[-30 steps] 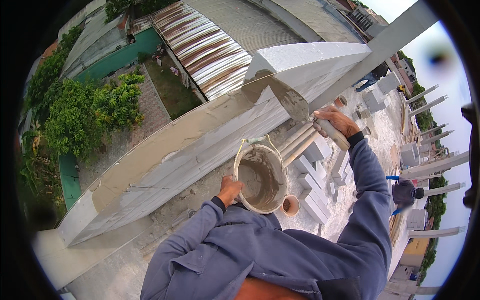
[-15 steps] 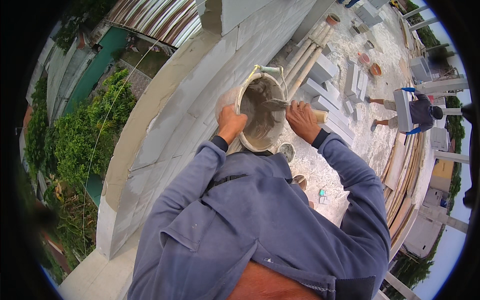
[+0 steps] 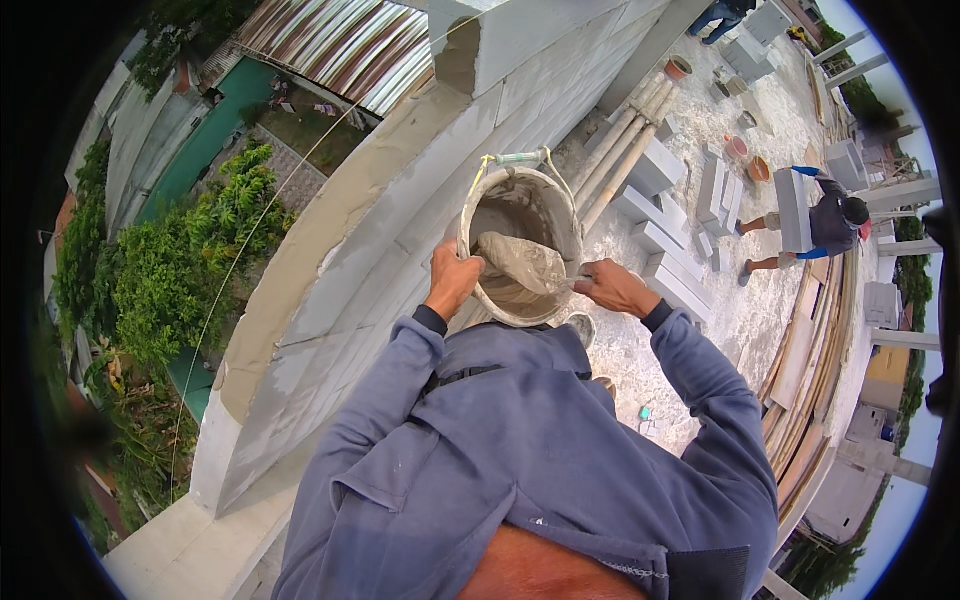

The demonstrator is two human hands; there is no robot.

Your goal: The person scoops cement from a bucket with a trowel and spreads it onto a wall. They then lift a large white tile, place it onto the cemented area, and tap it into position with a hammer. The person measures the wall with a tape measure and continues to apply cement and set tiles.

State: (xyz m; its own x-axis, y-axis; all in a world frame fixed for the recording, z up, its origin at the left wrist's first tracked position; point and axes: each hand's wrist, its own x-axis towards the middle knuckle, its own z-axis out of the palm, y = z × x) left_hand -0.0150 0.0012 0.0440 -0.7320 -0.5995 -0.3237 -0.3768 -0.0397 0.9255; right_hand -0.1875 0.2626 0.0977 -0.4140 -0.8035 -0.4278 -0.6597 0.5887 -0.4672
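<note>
My left hand (image 3: 455,281) is closed on the left rim of a mortar-smeared bucket (image 3: 571,205), its thumb over the edge. The bucket leans with its mouth toward me, and wet mortar coats the inside. In my right hand (image 3: 617,288) is the handle of a trowel, mostly hidden by my fingers. A heaped load of grey mortar (image 3: 520,262) covers the trowel's blade over the bucket's mouth. The bucket's handle (image 3: 517,158) stands up at the far side.
Along my left runs a block wall (image 3: 335,268) with mortar on its top; trees (image 3: 190,250) lie far below beyond it. Pale blocks (image 3: 672,285) and bamboo poles (image 3: 630,145) lie on the floor to the right. There, a co-worker (image 3: 835,215) carries a block (image 3: 795,210).
The trowel has turned and come up from inside the bucket with mortar on its blade. My right hand is a little lower. The co-worker has shifted slightly.
</note>
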